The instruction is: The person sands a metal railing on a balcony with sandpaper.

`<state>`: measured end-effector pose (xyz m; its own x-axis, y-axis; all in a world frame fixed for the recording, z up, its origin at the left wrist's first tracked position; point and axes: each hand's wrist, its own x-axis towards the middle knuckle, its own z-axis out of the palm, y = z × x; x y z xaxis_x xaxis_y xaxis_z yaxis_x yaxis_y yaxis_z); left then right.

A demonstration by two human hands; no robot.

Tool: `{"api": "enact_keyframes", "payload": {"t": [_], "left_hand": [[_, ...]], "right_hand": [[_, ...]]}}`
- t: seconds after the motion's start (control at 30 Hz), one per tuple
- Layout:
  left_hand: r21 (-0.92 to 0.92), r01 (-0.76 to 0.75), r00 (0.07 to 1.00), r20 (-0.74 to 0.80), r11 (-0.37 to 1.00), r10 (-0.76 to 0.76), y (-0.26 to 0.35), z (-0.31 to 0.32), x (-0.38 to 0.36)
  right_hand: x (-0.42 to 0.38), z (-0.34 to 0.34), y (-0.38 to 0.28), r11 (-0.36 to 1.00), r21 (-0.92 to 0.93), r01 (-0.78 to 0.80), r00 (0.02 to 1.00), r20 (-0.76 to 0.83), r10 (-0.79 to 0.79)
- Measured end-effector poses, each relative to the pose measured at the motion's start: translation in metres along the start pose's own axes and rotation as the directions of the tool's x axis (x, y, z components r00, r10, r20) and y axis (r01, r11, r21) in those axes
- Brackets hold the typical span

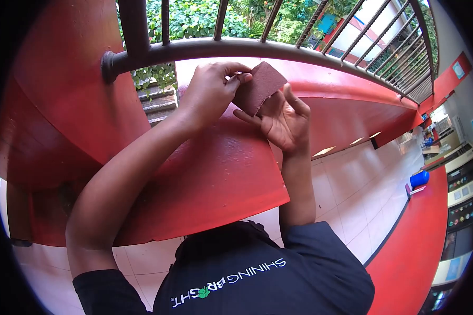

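Note:
A small brown piece of sandpaper (261, 86) with a rough torn lower edge is held up above the red ledge (220, 173). My left hand (213, 89) pinches its left edge between thumb and fingers. Under and behind the sheet is my right hand (286, 123), palm turned up and thumb spread apart near the sheet's right corner. One finger of that hand sticks out to the left below the sandpaper; the other fingers are mostly hidden behind it.
A dark metal railing (236, 46) curves across the top, with green plants (194, 21) beyond it. To the left stands a red pillar (63, 68). Pale floor tiles (347, 194) run to the right, where a blue container (420, 179) sits by a red surface (412, 252).

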<state>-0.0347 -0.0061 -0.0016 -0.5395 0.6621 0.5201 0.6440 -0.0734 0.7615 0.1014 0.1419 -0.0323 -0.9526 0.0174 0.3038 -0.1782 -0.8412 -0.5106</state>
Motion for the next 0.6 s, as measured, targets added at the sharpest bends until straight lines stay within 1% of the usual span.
{"api": "enact_keyframes", "payload": {"t": [0.03, 0.07, 0.1, 0.13, 0.17, 0.23, 0.27, 0.33, 0.37, 0.4, 0.43, 0.47, 0.5, 0.53, 0.57, 0.6], "left_hand": [[-0.009, 0.001, 0.999, -0.033, 1.0, -0.001, -0.001, 0.003, 0.0], [-0.01, 0.001, 1.0, -0.03, 1.0, -0.001, -0.002, 0.003, 0.001], [0.038, -0.073, 0.997, -0.014, 0.997, 0.073, -0.004, 0.002, 0.001], [0.085, -0.147, 0.989, 0.004, 0.985, 0.147, -0.005, 0.001, 0.002], [0.088, -0.146, 0.989, 0.002, 0.985, 0.147, -0.006, -0.001, 0.004], [0.252, -0.3, 0.952, 0.012, 0.92, 0.307, -0.006, -0.007, 0.007], [0.255, -0.299, 0.952, 0.008, 0.92, 0.307, -0.006, -0.008, 0.009], [0.412, -0.365, 0.919, 0.016, 0.835, 0.394, -0.003, -0.01, 0.008], [0.411, -0.362, 0.92, 0.015, 0.836, 0.392, -0.004, -0.008, 0.007], [0.361, -0.301, 0.939, -0.047, 0.883, 0.339, -0.005, -0.006, 0.007], [0.305, -0.24, 0.953, -0.104, 0.921, 0.283, -0.006, -0.005, 0.007], [0.307, -0.24, 0.953, -0.106, 0.921, 0.284, -0.007, -0.004, 0.007], [0.235, -0.209, 0.959, -0.142, 0.949, 0.246, -0.006, -0.003, 0.006], [0.16, -0.178, 0.963, -0.175, 0.971, 0.205, -0.005, -0.003, 0.005], [0.161, -0.177, 0.963, -0.176, 0.971, 0.205, -0.005, -0.003, 0.004], [0.215, -0.148, 0.97, -0.158, 0.965, 0.184, -0.001, -0.004, 0.003]], "right_hand": [[0.001, 0.001, 0.001, 1.0, 0.001, 0.001, 1.0, -0.002, -0.001], [0.002, 0.005, 0.003, 0.996, -0.089, 0.0, 0.999, -0.04, -0.004], [0.004, 0.007, 0.004, 0.984, -0.177, -0.006, 0.997, -0.076, -0.008], [0.004, 0.004, 0.002, 0.984, -0.177, -0.007, 0.997, -0.074, -0.006], [0.003, -0.001, -0.003, 0.98, -0.197, -0.023, 0.998, -0.058, 0.012], [0.006, 0.0, -0.004, 0.975, -0.218, -0.043, 0.999, -0.036, 0.036], [0.005, 0.004, -0.003, 0.973, -0.23, -0.03, 0.998, -0.055, 0.017], [0.004, 0.005, -0.003, 0.971, -0.24, -0.022, 0.997, -0.081, 0.002], [0.004, 0.001, -0.004, 0.96, -0.281, -0.007, 0.994, -0.111, -0.025], [0.006, 0.002, -0.004, 0.946, -0.323, 0.008, 0.989, -0.136, -0.055], [0.007, 0.004, -0.002, 0.946, -0.324, 0.007, 0.99, -0.134, -0.053], [0.009, 0.009, 0.003, 0.938, -0.347, 0.013, 0.976, -0.201, -0.088], [0.01, 0.012, 0.006, 0.929, -0.371, 0.017, 0.956, -0.266, -0.123], [0.01, 0.006, 0.005, 0.929, -0.371, 0.016, 0.957, -0.264, -0.122], [0.008, -0.005, 0.003, 0.941, -0.337, 0.013, 0.982, -0.171, -0.075], [0.007, -0.008, 0.001, 0.953, -0.302, 0.006, 0.997, -0.076, -0.031]]}}
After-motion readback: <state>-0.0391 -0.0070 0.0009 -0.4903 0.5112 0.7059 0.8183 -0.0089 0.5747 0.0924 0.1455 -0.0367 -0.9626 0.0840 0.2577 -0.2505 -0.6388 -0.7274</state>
